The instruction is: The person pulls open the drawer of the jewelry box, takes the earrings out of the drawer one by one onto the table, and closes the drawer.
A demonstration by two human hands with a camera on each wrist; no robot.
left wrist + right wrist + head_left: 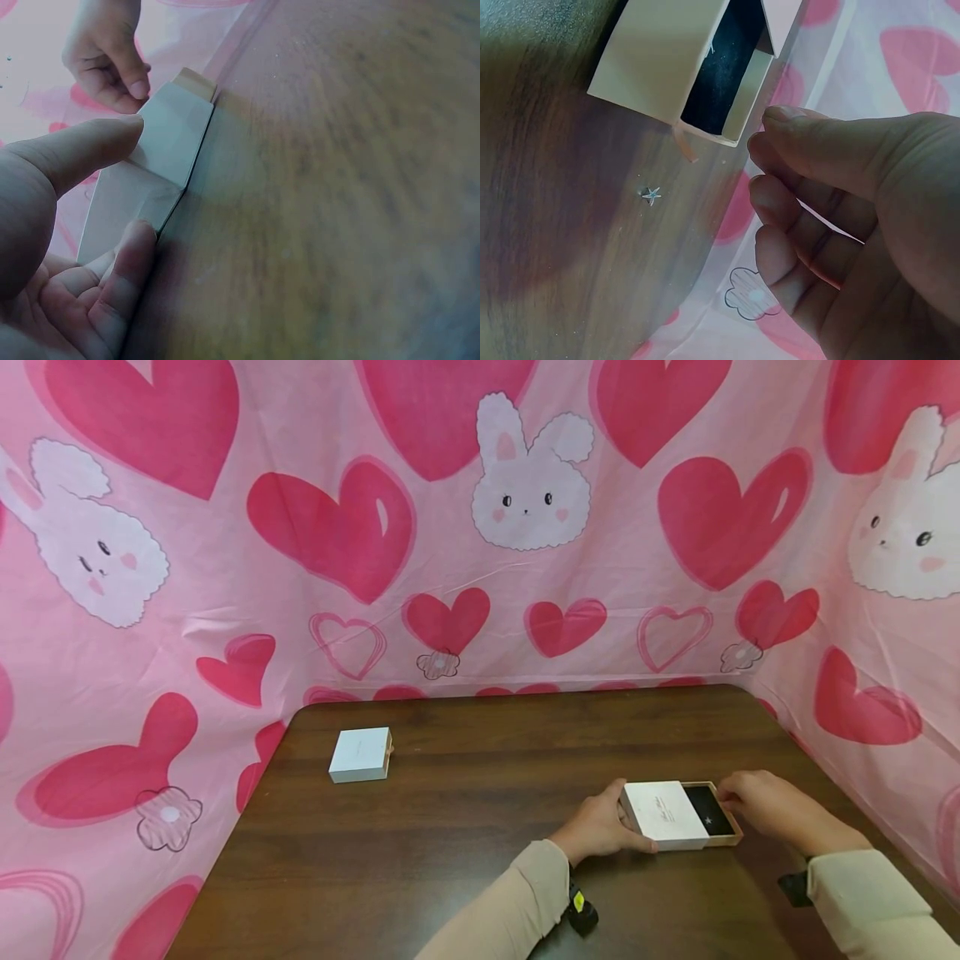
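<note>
A white slide-out gift box point(663, 814) lies at the right of the table, its drawer point(726, 839) partly out. A small silver star point(708, 820) shows on the drawer's black insert point(703, 802). My left hand point(603, 827) grips the white sleeve from its left side, with thumb and fingers on it in the left wrist view. My right hand point(757, 802) is beside the drawer's open end, its fingers loosely bent with nothing seen between them in the right wrist view. Another small star piece point(652, 195) lies on the wood near the drawer's ribbon tab point(684, 144).
A second white box point(360, 755), closed, sits at the back left of the brown table point(450, 827). Pink cloth point(450, 568) printed with hearts and rabbits hangs behind the table and along both sides.
</note>
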